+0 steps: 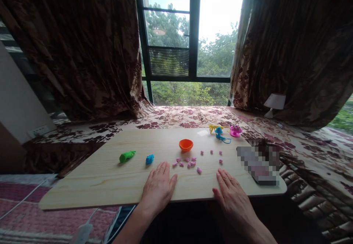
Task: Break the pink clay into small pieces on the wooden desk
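My left hand lies flat on the front part of the pale wooden table, fingers stretched forward and holding nothing. My right hand rests flat in the same way, farther right. Several small pink pieces are scattered on the tabletop between and ahead of the hands. Behind them sits an orange bowl. A crumpled-looking blue lump is just beyond the left fingertips, with a green toy-like object to its left.
At the back right stand a blue mushroom-shaped toy, a yellow toy and a magenta toy. A blurred-out dark flat object lies by the right edge. A small lamp stands on the window ledge.
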{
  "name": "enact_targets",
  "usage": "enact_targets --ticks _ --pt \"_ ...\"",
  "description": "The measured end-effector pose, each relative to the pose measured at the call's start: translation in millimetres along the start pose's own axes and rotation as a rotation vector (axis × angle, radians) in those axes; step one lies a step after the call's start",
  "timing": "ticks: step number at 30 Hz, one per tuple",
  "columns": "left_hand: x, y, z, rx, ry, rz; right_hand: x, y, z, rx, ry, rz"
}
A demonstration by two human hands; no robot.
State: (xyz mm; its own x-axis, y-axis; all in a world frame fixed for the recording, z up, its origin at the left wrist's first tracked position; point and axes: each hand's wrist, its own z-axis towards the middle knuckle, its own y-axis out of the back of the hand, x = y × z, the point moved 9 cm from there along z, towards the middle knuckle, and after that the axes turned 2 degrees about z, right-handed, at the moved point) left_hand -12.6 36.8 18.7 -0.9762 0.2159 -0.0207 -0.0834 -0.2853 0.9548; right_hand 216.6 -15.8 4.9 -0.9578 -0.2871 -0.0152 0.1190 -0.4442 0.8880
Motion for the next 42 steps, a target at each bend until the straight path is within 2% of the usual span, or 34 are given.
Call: enact_targets --ticks 3,5,8,11,13,15,17,19,22,25,27,29,31,33,37,40,42 --pt "17 0.6 -3 0.0 0.043 0.04 -20 -1 -5 -0.029 -0.053 -0.042" --pt "21 -1.1 -12 0.005 0.019 0.053 -20 1 -16 -0.062 -0.038 -0.064" --pt "10 -4.0 -18 0.016 -0.027 0.043 2 5 -22 -0.079 0.036 -0.045" --pt "-4 -4.6 -8 0.017 -0.045 0.029 19 5 -8 -0.057 0.059 0.012" --pt "-2 -4.6 1 0.02 -0.016 0.033 14 3 2 -0.049 0.027 0.027" --pt "10 -4.4 4 0.023 0.016 0.044 0 1 1 -0.065 -0.014 0.008" --pt "20 -4.5 -2 0.024 0.011 0.053 -13 1 -10 -0.093 -0.037 -0.028" --pt "22 -4.9 -10 0.024 -0.016 0.047 -13 2 -25 -0.111 -0.015 -0.054" --pt "8 -4.8 -16 0.029 -0.057 0.021 5 5 -33 -0.091 0.049 -0.059" --pt "-7 -3.9 -6 0.04 -0.067 -0.008 20 4 -18 -0.033 0.066 -0.049" --pt "-3 -4.0 3 0.053 -0.027 -0.013 15 1 -6 -0.003 0.034 -0.047" --pt "10 -4.1 6 0.06 0.017 -0.002 0 -1 -2 0.0 -0.019 -0.059" --pt "22 -4.2 1 0.057 0.03 0.014 -14 -1 -10 -0.015 -0.054 -0.075" --pt "26 -4.7 -9 0.058 0.014 0.03 -16 -1 -24 -0.038 -0.045 -0.079" --pt "6 -5.2 -19 0.066 -0.01 0.039 9 1 -33 -0.04 0.015 -0.053" --pt "-8 -5.8 -7 0.081 -0.018 0.021 21 -3 -14 0.014 0.018 -0.027" --pt "-2 -6.4 2 0.095 0.02 0.021 14 -6 -3 0.042 -0.007 -0.02"
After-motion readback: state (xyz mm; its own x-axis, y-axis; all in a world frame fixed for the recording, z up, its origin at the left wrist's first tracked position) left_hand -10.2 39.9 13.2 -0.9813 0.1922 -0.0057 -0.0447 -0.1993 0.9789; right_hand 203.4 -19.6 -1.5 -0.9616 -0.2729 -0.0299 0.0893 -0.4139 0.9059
